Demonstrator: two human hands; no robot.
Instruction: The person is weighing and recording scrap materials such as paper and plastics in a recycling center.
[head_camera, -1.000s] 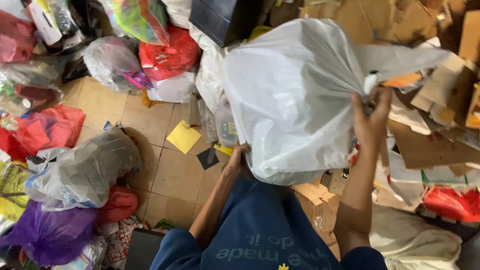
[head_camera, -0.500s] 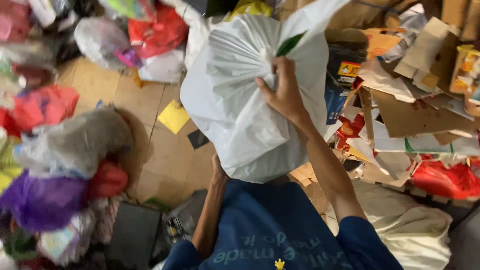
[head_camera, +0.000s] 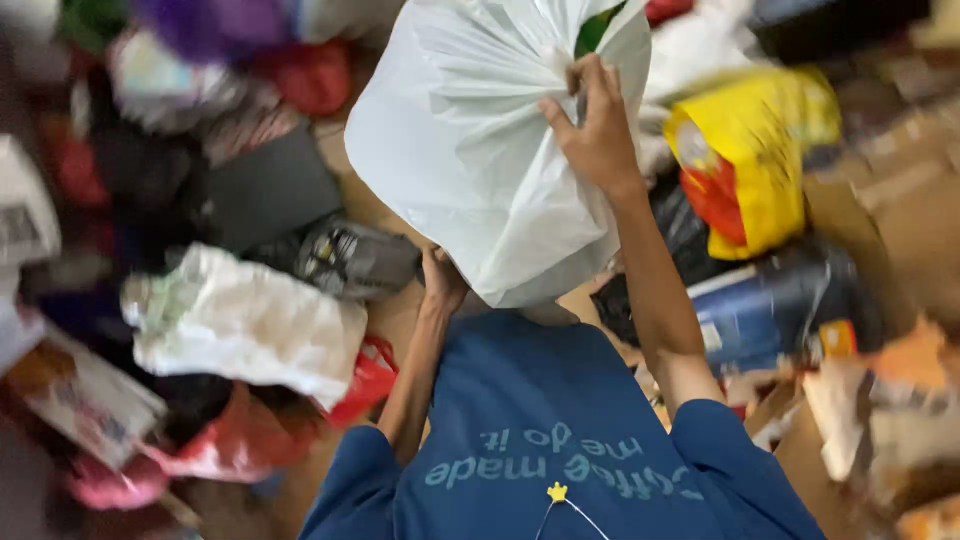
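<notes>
A big, full white plastic bag hangs in front of my chest, above my blue shirt. My right hand grips the bunched top of the bag, fingers closed around the gathered plastic, with something green poking out beside it. My left hand is under the bag's bottom, pressed against it from below; its fingers are mostly hidden by the bag.
Filled bags and rubbish lie all around on the floor: a pale crumpled bag at left, red bags beside it, a dark flat case, a yellow-and-red bag and a blue carton at right, cardboard far right.
The view has swung, so different clutter surrounds me. The bag stays lifted; my right hand keeps its grip on the top and the left stays beneath it.
</notes>
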